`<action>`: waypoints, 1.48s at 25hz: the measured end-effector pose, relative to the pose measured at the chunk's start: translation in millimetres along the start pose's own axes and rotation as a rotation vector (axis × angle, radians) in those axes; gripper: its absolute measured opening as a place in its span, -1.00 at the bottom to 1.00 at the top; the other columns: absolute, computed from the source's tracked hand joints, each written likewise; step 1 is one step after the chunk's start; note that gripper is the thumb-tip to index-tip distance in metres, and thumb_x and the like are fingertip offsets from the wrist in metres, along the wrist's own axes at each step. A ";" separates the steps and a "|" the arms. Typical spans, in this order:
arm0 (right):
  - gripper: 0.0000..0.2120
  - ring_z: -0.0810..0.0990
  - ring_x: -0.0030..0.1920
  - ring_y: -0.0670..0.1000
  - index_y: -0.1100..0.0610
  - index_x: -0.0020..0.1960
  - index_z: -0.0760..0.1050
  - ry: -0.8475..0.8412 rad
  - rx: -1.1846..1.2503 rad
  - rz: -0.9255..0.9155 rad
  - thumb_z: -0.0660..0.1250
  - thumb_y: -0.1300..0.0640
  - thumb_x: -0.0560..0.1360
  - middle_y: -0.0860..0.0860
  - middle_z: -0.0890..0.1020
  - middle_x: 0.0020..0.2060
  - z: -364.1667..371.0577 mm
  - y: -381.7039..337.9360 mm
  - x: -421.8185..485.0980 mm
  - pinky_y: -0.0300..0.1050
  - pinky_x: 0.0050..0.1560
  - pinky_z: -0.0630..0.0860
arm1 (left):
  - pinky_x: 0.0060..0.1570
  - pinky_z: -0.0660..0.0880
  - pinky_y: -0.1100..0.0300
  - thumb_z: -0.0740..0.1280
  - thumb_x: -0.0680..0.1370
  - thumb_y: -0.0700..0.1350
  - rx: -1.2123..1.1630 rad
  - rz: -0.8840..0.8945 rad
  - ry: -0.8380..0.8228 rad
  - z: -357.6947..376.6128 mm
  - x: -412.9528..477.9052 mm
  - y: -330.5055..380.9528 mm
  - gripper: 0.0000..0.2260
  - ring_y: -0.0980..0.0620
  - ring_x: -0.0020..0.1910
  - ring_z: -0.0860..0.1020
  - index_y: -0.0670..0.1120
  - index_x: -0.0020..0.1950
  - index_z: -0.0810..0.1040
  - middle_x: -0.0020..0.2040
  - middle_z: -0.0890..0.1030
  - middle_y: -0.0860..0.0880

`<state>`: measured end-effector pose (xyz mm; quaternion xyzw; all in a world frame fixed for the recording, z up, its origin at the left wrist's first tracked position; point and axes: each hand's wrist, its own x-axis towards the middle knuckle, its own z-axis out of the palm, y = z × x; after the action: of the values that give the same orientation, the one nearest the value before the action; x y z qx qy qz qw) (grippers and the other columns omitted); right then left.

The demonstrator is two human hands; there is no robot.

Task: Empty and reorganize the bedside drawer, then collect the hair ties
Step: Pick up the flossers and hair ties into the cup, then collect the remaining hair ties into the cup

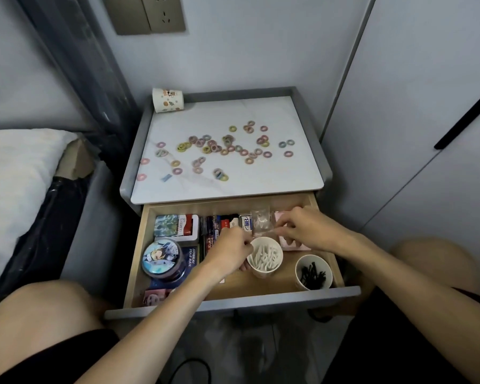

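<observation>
The drawer (233,303) of the bedside table is pulled out toward the person. Both hands are inside it.

The right hand (302,231) pinches a small clear bag (261,221) by its right side. The left hand (230,250) has its fingers curled in, and it looks like it pinches the low left corner of the same bag. The bag hangs right over a white cup (265,257) full of little white sticks. I think the bag is held there so what is in it can drop into the cup, or so sticks can go in the bag. I cannot tell which.

To the right of that cup stands another cup (313,273) with black hair pins in it. Each kind of small thing gets its own cup, so nothing mixes.

Flat boxes (219,225) stand in a row at the far side of the drawer. A round tin (162,259) sits near the left side, on top of a blue box. So the drawer looks mostly tidy now.

The hair ties (219,145) are not in the drawer. They lie spread out on the white table top (233,187), far from the hands. A cup with pictures on it (167,100) lies on its side at the far left corner of the table. The ties are not picked up yet. That job comes after the bag.
</observation>
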<state>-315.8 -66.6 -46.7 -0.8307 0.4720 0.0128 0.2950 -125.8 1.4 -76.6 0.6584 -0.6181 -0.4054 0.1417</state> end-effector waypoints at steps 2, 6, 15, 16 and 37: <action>-0.80 0.62 -0.24 -0.14 -0.01 0.03 0.67 0.067 0.020 0.025 0.33 -0.08 0.57 -0.12 0.68 -0.24 -6.0 1.9 2.5 -0.01 -0.07 0.59 | -0.33 0.64 0.00 0.23 0.56 -0.35 0.031 -0.020 -0.026 14.1 0.5 -4.4 -0.75 -0.10 -0.43 0.66 -0.19 -0.27 0.58 -0.44 0.58 -0.12; -0.81 0.62 -0.20 -0.15 -0.02 0.08 0.65 0.074 0.040 0.005 0.33 -0.06 0.57 -0.13 0.67 -0.17 -5.3 0.0 2.5 0.00 -0.03 0.60 | -0.35 0.64 0.08 0.26 0.58 -0.29 0.030 -0.027 -0.059 35.6 1.7 -4.3 -0.79 -0.04 -0.43 0.64 -0.16 -0.23 0.58 -0.39 0.59 -0.06; -0.83 0.50 -0.30 -0.24 0.01 0.07 0.65 0.047 0.006 -0.004 0.35 -0.03 0.57 -0.23 0.51 -0.36 2.3 -1.1 10.3 -0.13 -0.07 0.54 | -0.21 0.66 -0.04 0.29 0.59 -0.25 0.006 -0.047 -0.217 35.9 6.0 -4.4 -0.83 -0.09 -0.33 0.69 -0.31 0.06 0.62 -0.25 0.68 -0.21; -0.82 0.50 -0.30 -0.25 0.01 0.07 0.65 0.041 0.006 -0.005 0.35 -0.03 0.57 -0.24 0.51 -0.36 2.6 -2.1 11.8 -0.15 -0.08 0.52 | -0.20 0.66 -0.05 0.29 0.60 -0.24 0.009 -0.045 -0.224 35.7 5.4 -4.0 -0.83 -0.09 -0.33 0.69 -0.31 0.07 0.62 -0.25 0.68 -0.20; -0.29 0.34 0.38 0.19 -0.02 0.56 0.12 0.248 -0.360 -0.280 0.33 0.24 0.50 0.17 0.32 0.43 -86.5 -147.9 305.7 0.07 0.24 0.43 | -0.21 0.58 0.12 0.34 0.58 -0.02 -0.336 -0.099 0.520 -250.0 35.3 -69.0 -0.83 0.07 -0.24 0.67 -0.03 0.12 0.62 -0.10 0.68 0.02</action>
<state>-51.5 -291.3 3.8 -0.9223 0.3751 -0.0463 0.0809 96.4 -96.5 21.0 0.7367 -0.4527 -0.3265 0.3818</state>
